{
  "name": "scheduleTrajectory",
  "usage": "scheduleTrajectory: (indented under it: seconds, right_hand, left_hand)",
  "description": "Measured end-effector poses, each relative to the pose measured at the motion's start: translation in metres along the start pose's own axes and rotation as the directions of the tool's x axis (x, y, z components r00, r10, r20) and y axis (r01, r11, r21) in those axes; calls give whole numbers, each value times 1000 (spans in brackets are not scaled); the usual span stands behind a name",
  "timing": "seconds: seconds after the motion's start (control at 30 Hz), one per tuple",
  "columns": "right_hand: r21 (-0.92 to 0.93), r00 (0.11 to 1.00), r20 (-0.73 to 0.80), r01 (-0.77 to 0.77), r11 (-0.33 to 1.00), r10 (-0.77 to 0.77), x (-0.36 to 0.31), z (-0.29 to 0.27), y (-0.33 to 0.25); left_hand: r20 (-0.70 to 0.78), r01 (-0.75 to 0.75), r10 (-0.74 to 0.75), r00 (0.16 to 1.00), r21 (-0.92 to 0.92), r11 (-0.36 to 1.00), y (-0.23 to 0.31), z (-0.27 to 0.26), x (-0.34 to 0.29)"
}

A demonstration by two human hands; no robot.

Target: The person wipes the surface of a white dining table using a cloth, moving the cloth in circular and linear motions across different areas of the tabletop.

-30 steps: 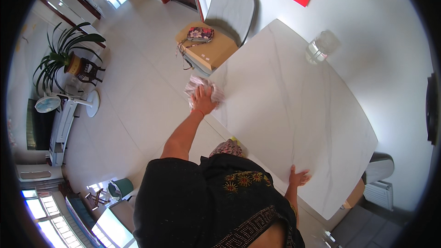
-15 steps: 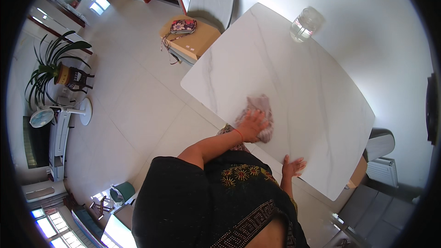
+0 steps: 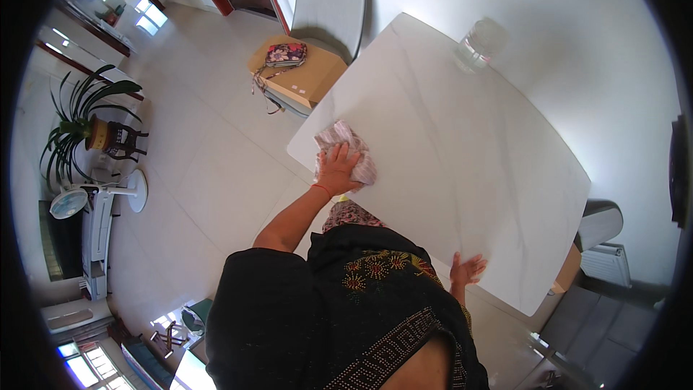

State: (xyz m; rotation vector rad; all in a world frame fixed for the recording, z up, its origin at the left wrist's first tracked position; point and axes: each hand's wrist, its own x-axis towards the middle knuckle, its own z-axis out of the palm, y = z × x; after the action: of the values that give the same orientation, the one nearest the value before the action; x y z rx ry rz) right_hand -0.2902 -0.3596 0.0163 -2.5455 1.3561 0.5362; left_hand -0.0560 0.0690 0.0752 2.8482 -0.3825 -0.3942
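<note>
My left hand (image 3: pixel 338 169) presses down flat with spread fingers on a crumpled pink-and-white cloth (image 3: pixel 361 146). The cloth lies near the left corner of a white marble-patterned table (image 3: pixel 447 166), and part of it is hidden under the palm. At the table's near edge, toward the right, is my right hand (image 3: pixel 468 269), its fingers stretched apart and nothing in them. A clear glass jar (image 3: pixel 479 45) stands at the far edge by the wall.
Beyond the left corner, a grey chair (image 3: pixel 328 11) bears a cardboard box (image 3: pixel 317 76) with a floral pouch (image 3: pixel 286 55) on it. Another chair (image 3: pixel 600 222) stands at the table's right. A white fan (image 3: pixel 133 190) and a potted plant (image 3: pixel 97 132) stand at far left.
My left hand and the cloth under it have moved left and away from me, to the table's left corner. My right hand stays at the near edge.
</note>
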Motion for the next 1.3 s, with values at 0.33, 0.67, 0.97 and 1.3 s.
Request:
scheduleTrajectory:
  seconds: [0.33,0.67,0.97,1.3]
  right_hand:
    - [176,926,-80,-351,920,369,8,24,-48]
    - [472,690,41,-651,594,723,48,9,-190]
    - [834,162,-522,-106,541,837,124,102,-166]
    - [421,314,-68,-851,312,947,71,7,-236]
  left_hand:
    - [14,-181,181,983,88,979,-52,-8,3]
    - [153,-187,176,972,58,981,-57,-32,115]
    - [87,-172,164,983,104,980,-22,-48,246]
    - [122,23,-37,992,115,993,-7,-77,400]
